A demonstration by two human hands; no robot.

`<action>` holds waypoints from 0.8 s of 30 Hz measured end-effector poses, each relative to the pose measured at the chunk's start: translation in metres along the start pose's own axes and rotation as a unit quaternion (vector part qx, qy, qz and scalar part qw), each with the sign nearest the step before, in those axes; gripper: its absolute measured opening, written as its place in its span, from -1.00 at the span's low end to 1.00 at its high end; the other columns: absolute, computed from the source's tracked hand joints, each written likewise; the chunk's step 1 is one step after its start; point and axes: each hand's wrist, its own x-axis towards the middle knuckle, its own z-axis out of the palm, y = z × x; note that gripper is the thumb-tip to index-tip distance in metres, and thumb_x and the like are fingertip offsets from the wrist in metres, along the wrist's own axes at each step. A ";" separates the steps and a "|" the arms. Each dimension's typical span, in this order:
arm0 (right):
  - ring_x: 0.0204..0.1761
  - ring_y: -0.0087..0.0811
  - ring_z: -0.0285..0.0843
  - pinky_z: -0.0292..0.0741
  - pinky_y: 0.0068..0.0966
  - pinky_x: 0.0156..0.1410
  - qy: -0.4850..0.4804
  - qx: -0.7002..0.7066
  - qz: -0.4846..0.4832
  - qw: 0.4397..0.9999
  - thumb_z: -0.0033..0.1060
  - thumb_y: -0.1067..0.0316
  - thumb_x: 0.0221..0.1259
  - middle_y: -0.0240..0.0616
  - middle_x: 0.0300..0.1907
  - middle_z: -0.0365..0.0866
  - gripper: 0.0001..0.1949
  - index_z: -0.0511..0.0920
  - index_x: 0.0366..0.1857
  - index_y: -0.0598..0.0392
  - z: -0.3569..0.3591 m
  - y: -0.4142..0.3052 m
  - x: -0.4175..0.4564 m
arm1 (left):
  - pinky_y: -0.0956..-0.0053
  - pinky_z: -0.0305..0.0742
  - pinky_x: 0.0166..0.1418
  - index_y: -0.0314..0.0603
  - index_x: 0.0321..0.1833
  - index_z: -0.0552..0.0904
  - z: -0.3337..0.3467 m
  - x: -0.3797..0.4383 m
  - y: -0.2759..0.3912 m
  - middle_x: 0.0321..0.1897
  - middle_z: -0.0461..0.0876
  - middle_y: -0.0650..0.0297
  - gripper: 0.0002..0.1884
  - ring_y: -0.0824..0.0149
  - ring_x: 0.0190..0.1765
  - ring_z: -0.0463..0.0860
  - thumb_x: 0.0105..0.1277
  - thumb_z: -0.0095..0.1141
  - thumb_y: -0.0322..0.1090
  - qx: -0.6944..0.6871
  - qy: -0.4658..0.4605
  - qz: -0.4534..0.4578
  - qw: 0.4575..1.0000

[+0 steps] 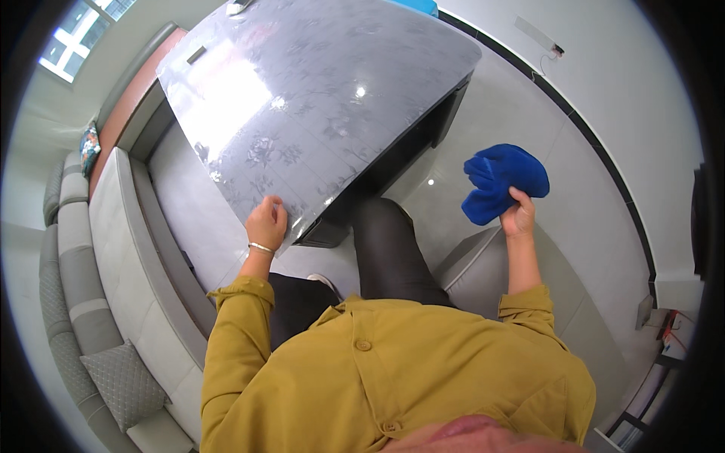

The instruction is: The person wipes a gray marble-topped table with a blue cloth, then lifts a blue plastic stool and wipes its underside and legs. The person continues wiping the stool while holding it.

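In my right hand [518, 215] is a crumpled blue cloth [498, 175], pinched under the thumb and raised in the air to the right of the table. My left hand [266, 222] is at the near left corner of the table [317, 136], its fingers loosely bent and nothing seen in them. Whether those fingertips touch the tabletop is hard to tell. A clear, glossy cover with a flower pattern lies over the grey top and reflects bright light.
A small bar-shaped object [196, 55] and a white object [238, 7] lie toward the table's far left. Something blue [416, 5] sits at the far edge. A grey padded seat [481, 266] stands at my right, and a long sofa [136, 238] runs along the left.
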 end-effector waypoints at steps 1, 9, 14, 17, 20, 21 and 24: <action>0.19 -0.13 0.40 0.29 -0.18 0.37 0.014 0.015 -0.001 1.000 0.07 0.55 -0.04 -0.12 0.13 0.47 -0.48 0.39 0.14 0.21 0.006 0.000 0.005 | 0.27 0.40 -0.44 -0.07 -0.30 0.55 0.003 -0.001 -0.003 -0.65 0.50 0.22 -0.94 0.15 -0.53 0.54 0.19 0.07 -0.34 0.008 0.006 0.009 1.000; 0.17 -0.17 0.43 0.31 -0.20 0.36 0.083 -0.086 -0.079 0.990 0.08 0.51 0.06 -0.12 0.13 0.47 -0.54 0.41 0.13 0.19 0.067 -0.026 0.089 | 0.41 0.30 -0.55 -0.16 -0.37 0.58 0.004 -0.002 0.013 -0.67 0.41 0.28 -0.88 0.26 -0.61 0.41 0.03 0.16 -0.55 -0.095 0.004 0.069 0.993; 0.19 -0.20 0.40 0.25 -0.24 0.40 0.082 -0.155 -0.031 0.984 0.06 0.55 0.08 -0.17 0.12 0.48 -0.59 0.43 0.09 0.21 0.092 -0.017 0.114 | 0.43 0.21 -0.58 -0.16 -0.33 0.58 -0.005 -0.029 0.038 -0.71 0.33 0.32 -0.84 0.29 -0.65 0.32 0.04 0.15 -0.58 -0.107 -0.053 0.044 0.992; 0.19 -0.19 0.38 0.27 -0.25 0.38 0.111 -0.171 -0.022 0.979 0.10 0.55 0.05 -0.16 0.11 0.47 -0.59 0.44 0.07 0.21 0.110 -0.004 0.111 | 0.43 0.17 -0.58 -0.18 -0.31 0.58 -0.011 -0.014 0.022 -0.72 0.30 0.33 -0.84 0.30 -0.67 0.29 0.06 0.14 -0.61 -0.111 -0.066 0.065 0.990; 0.18 -0.20 0.39 0.26 -0.26 0.39 0.162 -0.177 -0.014 0.971 0.11 0.56 0.03 -0.17 0.10 0.48 -0.59 0.44 0.06 0.22 0.124 -0.010 0.096 | 0.43 0.18 -0.57 -0.21 -0.30 0.59 -0.003 -0.013 0.010 -0.72 0.30 0.32 -0.84 0.29 -0.67 0.29 0.07 0.12 -0.61 -0.120 -0.066 0.072 0.988; 0.18 -0.20 0.39 0.26 -0.26 0.39 0.173 -0.181 -0.014 0.968 0.10 0.56 0.03 -0.17 0.10 0.47 -0.58 0.44 0.07 0.21 0.128 -0.023 0.089 | 0.42 0.19 -0.58 -0.20 -0.31 0.59 -0.004 -0.014 0.015 -0.71 0.32 0.31 -0.86 0.28 -0.66 0.31 0.08 0.13 -0.59 -0.118 -0.068 0.071 0.988; 0.19 -0.20 0.38 0.25 -0.25 0.39 0.206 -0.184 -0.030 0.961 0.10 0.56 0.03 -0.17 0.11 0.47 -0.57 0.44 0.08 0.21 0.142 -0.053 0.057 | 0.39 0.25 -0.57 -0.16 -0.33 0.58 -0.009 -0.006 0.004 -0.70 0.36 0.32 -0.89 0.24 -0.65 0.35 0.09 0.13 -0.54 -0.117 -0.078 0.079 0.987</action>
